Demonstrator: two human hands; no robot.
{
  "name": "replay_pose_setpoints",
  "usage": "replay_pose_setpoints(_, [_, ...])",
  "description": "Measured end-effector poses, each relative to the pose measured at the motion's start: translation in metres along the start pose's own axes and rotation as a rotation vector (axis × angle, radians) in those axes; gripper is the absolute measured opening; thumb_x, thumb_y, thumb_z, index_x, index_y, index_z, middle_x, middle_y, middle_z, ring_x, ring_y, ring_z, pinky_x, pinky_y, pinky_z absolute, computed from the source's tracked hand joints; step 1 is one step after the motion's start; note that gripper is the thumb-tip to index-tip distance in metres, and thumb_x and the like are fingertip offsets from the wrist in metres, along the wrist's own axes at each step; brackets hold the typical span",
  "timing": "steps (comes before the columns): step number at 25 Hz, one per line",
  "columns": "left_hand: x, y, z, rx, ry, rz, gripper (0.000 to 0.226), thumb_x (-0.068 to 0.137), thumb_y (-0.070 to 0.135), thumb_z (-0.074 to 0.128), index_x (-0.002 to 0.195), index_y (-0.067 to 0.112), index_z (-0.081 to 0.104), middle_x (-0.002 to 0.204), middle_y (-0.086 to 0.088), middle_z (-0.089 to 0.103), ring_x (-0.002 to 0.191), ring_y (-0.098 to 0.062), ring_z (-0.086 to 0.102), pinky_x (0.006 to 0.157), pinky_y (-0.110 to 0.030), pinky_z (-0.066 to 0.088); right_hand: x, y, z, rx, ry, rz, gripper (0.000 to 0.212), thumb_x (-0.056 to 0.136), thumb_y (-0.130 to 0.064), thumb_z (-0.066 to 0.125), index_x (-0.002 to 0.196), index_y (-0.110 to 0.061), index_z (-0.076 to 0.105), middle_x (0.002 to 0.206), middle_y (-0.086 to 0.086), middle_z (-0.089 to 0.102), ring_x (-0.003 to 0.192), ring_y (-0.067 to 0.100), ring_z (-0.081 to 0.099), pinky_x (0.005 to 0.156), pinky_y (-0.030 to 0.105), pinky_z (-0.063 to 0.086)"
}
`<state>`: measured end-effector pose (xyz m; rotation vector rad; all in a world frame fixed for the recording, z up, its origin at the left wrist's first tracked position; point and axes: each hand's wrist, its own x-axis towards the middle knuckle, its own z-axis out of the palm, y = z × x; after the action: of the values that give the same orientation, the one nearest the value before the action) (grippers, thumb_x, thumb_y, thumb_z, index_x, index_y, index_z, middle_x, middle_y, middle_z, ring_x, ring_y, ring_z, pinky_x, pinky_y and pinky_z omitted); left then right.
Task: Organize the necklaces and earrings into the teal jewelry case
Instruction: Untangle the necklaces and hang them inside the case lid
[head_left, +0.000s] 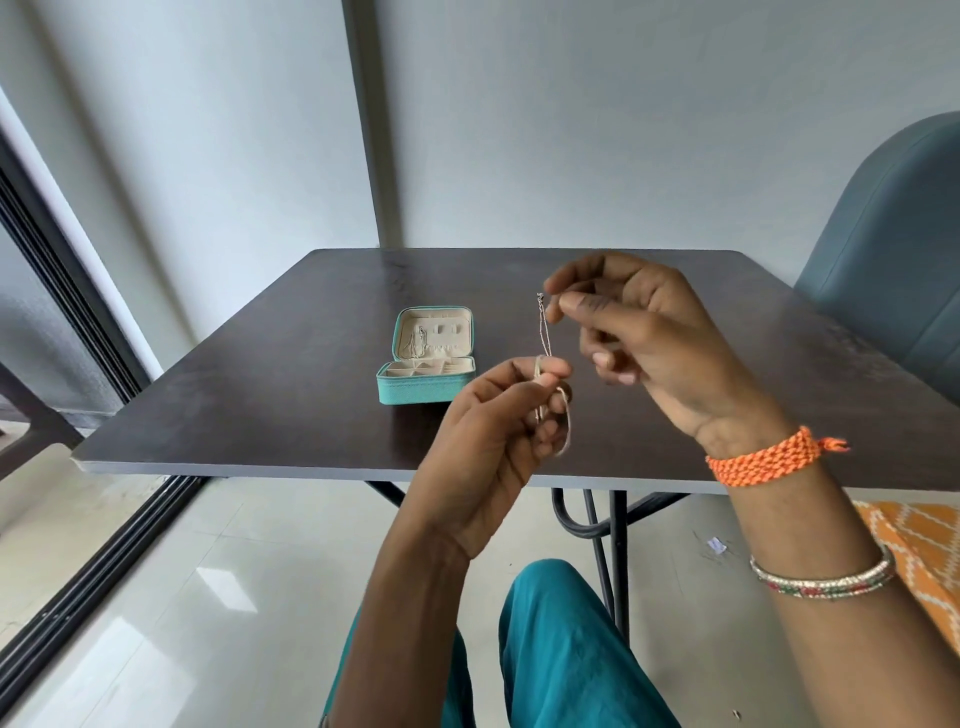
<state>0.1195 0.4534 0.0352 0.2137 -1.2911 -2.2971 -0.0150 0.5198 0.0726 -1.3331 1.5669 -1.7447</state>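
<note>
Holding a thin necklace (543, 332) taut between both hands, I am readying it for the teal jewelry case (427, 358). My right hand (649, 338) pinches the chain's upper end between thumb and forefinger, the other fingers loosely curled below; what I take for the clasp stands just above that pinch. My left hand (498, 426) is closed, thumb against forefinger, on the chain lower down, and the slack hangs in a loop below those fingers.

To do this step well, I judge that I should keep the strand straight between the two pinches, let the loop hang free so it does not knot, and carry the clasp end first to the hooks in the lid.

The necklace is fine, pale and metallic, and doubled in its upper run. The case lies open on the dark table (260, 405), well beyond my fingertips and to their left. Its interior is beige; one chain appears to hang in the lid, and the tray compartments are too small to read.
</note>
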Motion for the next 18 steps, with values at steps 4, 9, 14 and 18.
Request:
replay_pose_setpoints(4, [0.007, 0.006, -0.003, 0.062, 0.106, 0.122, 0.012, 0.093, 0.002, 0.048, 0.090, 0.007, 0.059, 0.061, 0.000, 0.057, 0.050, -0.004, 0.047, 0.053, -0.013, 0.043, -0.014, 0.014, 0.009, -0.171, 0.003, 0.181, 0.020, 0.094, -0.026, 0.055, 0.082, -0.015, 0.066, 0.073, -0.001, 0.065, 0.059, 0.011, 0.051, 0.042, 0.020, 0.035])
replay_pose_setpoints(9, [0.017, 0.011, -0.013, 0.322, 0.333, 0.317, 0.004, 0.093, 0.006, 0.054, 0.092, 0.005, 0.057, 0.065, -0.003, 0.061, 0.049, -0.007, 0.050, 0.052, -0.017, 0.045, -0.023, 0.014, 0.018, -0.181, -0.072, 0.181, 0.019, 0.087, -0.030, 0.062, 0.080, -0.015, 0.071, 0.079, 0.003, 0.067, 0.073, 0.012, 0.057, 0.051, 0.021, 0.044])
replay_pose_setpoints(14, [0.017, 0.006, -0.014, 0.368, 0.325, 0.345, 0.005, 0.092, 0.005, 0.056, 0.088, 0.007, 0.059, 0.059, 0.001, 0.060, 0.049, -0.006, 0.051, 0.051, -0.018, 0.046, -0.018, 0.018, 0.023, -0.194, 0.029, 0.142, 0.009, 0.085, -0.023, 0.067, 0.079, -0.016, 0.067, 0.075, 0.006, 0.062, 0.067, 0.018, 0.055, 0.045, 0.019, 0.041])
replay_pose_setpoints(18, [0.018, 0.004, -0.016, 0.407, 0.313, 0.374, 0.005, 0.092, 0.005, 0.056, 0.088, 0.007, 0.059, 0.060, 0.001, 0.059, 0.049, -0.005, 0.051, 0.050, -0.017, 0.045, -0.019, 0.018, 0.023, -0.213, 0.043, 0.124, 0.007, 0.083, -0.024, 0.070, 0.079, -0.018, 0.068, 0.071, 0.000, 0.063, 0.061, 0.011, 0.054, 0.044, 0.020, 0.040])
